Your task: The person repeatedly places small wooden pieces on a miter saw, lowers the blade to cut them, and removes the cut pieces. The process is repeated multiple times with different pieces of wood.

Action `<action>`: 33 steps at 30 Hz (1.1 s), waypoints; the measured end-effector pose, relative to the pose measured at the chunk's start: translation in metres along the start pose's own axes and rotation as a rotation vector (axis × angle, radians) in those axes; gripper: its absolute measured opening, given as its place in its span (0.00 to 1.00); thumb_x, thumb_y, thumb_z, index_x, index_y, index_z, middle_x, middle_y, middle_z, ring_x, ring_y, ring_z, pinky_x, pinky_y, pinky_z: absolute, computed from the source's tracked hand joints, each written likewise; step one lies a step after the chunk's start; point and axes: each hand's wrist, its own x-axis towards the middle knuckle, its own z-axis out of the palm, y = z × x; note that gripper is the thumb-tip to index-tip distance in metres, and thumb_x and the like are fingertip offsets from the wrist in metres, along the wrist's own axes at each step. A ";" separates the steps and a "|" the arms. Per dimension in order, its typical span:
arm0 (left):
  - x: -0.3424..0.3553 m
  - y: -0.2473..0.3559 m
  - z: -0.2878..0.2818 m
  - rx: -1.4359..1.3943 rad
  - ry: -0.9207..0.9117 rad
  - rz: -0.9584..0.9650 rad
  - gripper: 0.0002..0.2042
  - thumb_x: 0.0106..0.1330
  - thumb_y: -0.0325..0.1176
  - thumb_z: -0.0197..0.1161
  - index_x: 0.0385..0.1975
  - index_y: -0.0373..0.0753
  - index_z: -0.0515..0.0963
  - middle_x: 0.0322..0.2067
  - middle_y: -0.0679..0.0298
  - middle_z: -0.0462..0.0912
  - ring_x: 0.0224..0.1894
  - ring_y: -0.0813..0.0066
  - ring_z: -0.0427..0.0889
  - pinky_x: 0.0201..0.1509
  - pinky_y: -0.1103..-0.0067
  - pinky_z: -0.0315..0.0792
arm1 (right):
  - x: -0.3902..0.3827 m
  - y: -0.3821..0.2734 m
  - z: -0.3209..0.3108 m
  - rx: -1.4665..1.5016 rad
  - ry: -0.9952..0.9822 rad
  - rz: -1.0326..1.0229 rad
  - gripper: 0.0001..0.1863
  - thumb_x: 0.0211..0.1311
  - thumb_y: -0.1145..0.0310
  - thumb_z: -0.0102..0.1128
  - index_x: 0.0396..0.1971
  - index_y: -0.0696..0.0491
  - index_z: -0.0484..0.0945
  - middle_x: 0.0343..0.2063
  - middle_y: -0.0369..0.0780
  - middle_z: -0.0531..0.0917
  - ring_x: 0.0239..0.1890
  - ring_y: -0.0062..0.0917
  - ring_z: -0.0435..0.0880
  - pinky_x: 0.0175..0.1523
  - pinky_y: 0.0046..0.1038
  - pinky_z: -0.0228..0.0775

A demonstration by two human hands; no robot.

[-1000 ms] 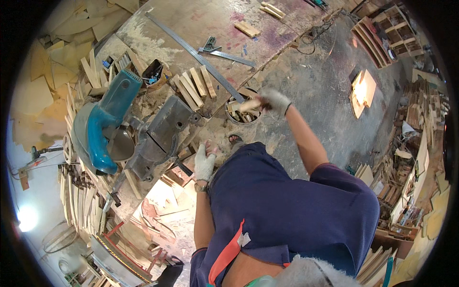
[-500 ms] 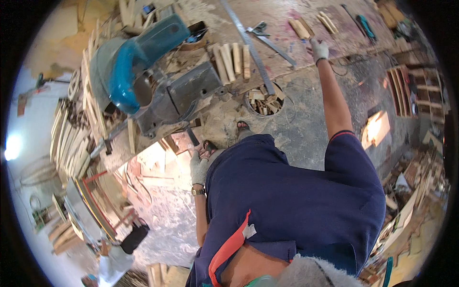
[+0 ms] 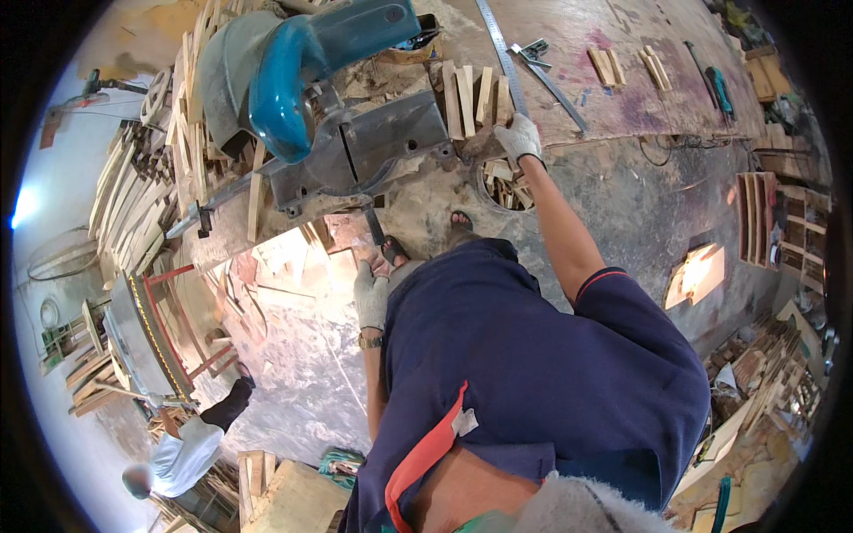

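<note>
My right hand, in a pale work glove with bare fingertips, is at the bench's near edge, beside the end of a long steel ruler. Its fingers are curled around a short brown piece of wood that points left. Just beyond it, several short wood strips lie side by side next to a teal mitre saw. My left hand, gloved the same way, hangs beside my thigh, fingers loosely stretched, with nothing in it.
A combination square, two pairs of wood pieces and a teal-handled tool lie farther right on the bench. Below its edge stands a round bin of offcuts. Another person is at the lower left, near stacked wood.
My right hand has moved left along the bench, from beside the small wood pieces to the strips near the saw, bringing one piece with it. My left hand stays by my thigh.
</note>
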 end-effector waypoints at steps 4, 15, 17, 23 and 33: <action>0.006 0.010 -0.003 -0.093 -0.045 0.039 0.21 0.76 0.34 0.59 0.63 0.27 0.71 0.47 0.60 0.82 0.48 0.76 0.79 0.51 0.80 0.73 | -0.016 0.018 -0.008 0.313 0.058 0.020 0.18 0.58 0.58 0.63 0.39 0.59 0.82 0.32 0.48 0.87 0.35 0.34 0.88 0.41 0.36 0.79; 0.076 0.062 -0.001 -0.215 -0.139 0.245 0.25 0.76 0.34 0.59 0.68 0.30 0.67 0.51 0.57 0.82 0.52 0.73 0.81 0.58 0.77 0.75 | -0.135 0.011 0.016 1.277 -0.674 0.117 0.22 0.71 0.55 0.45 0.41 0.62 0.77 0.22 0.37 0.73 0.18 0.25 0.70 0.26 0.30 0.68; 0.094 0.074 0.003 -0.292 -0.155 0.237 0.23 0.76 0.34 0.60 0.65 0.29 0.70 0.49 0.59 0.82 0.49 0.73 0.83 0.55 0.78 0.77 | -0.148 -0.004 0.031 1.171 -0.767 0.108 0.22 0.72 0.55 0.45 0.39 0.61 0.77 0.21 0.37 0.73 0.18 0.25 0.70 0.26 0.30 0.68; 0.132 0.056 -0.014 -0.661 -0.056 -0.015 0.13 0.73 0.30 0.63 0.52 0.29 0.78 0.41 0.61 0.84 0.39 0.76 0.86 0.45 0.80 0.82 | -0.149 -0.064 0.067 1.121 -0.704 0.153 0.14 0.72 0.59 0.57 0.32 0.55 0.76 0.21 0.37 0.76 0.19 0.25 0.76 0.25 0.31 0.71; 0.214 0.027 -0.047 0.006 0.474 0.360 0.13 0.64 0.37 0.67 0.41 0.34 0.86 0.31 0.55 0.85 0.36 0.58 0.85 0.43 0.68 0.76 | -0.104 -0.160 0.113 0.951 -0.510 -0.077 0.21 0.72 0.68 0.58 0.60 0.61 0.74 0.35 0.42 0.86 0.25 0.23 0.84 0.27 0.26 0.77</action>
